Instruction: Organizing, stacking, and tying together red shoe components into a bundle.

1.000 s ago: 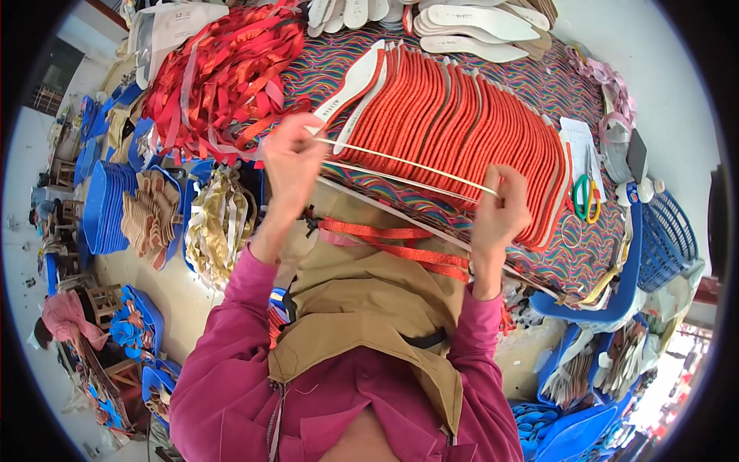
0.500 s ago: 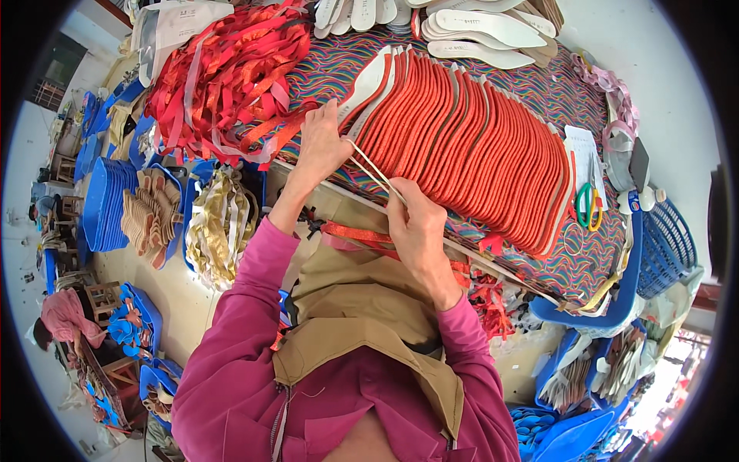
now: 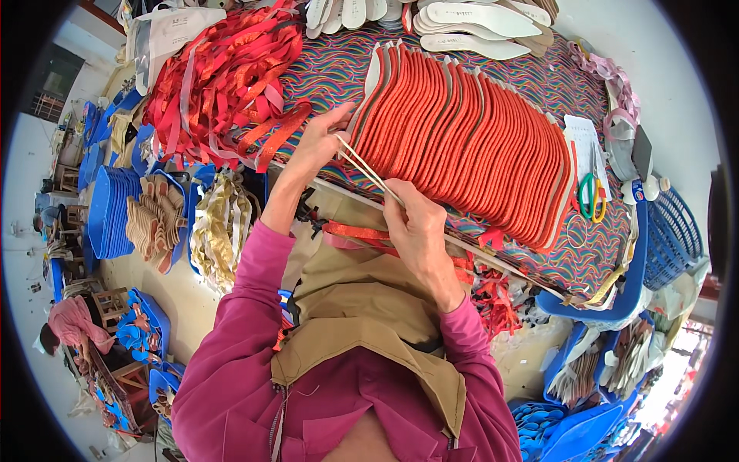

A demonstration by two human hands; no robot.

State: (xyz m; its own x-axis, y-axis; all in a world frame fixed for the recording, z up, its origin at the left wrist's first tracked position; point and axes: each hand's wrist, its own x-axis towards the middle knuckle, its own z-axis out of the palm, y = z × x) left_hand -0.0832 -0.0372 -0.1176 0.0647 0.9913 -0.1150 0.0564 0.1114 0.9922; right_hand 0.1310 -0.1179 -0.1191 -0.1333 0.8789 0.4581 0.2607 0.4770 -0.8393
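Note:
A long row of red-edged shoe insoles (image 3: pixel 462 146) stands packed on edge across the patterned table, with pale faces at its ends. Between my hands stretches a thin pale band (image 3: pixel 362 165), doubled into two strands, which looks like a rubber band. My left hand (image 3: pixel 319 142) has it at the thumb, while its index finger reaches to the left end of the row. Below the row's front edge, my right hand (image 3: pixel 416 215) pinches the other end of the band between thumb and fingers. Red ribbon strips (image 3: pixel 281 135) lie just left of my left hand.
A big heap of red ribbon (image 3: pixel 223 85) covers the table's left. Pale insoles (image 3: pixel 477 27) are stacked at the back. Scissors (image 3: pixel 591 196) lie by a paper sheet (image 3: pixel 583 138) on the right. Blue bins (image 3: pixel 112 208) hold parts on the floor. Another person (image 3: pixel 77 319) is at the lower left.
The pale insoles at the row's left end now sit closer against the others. My left index finger has straightened toward that end. The band stays stretched between my hands; the view has shifted slightly.

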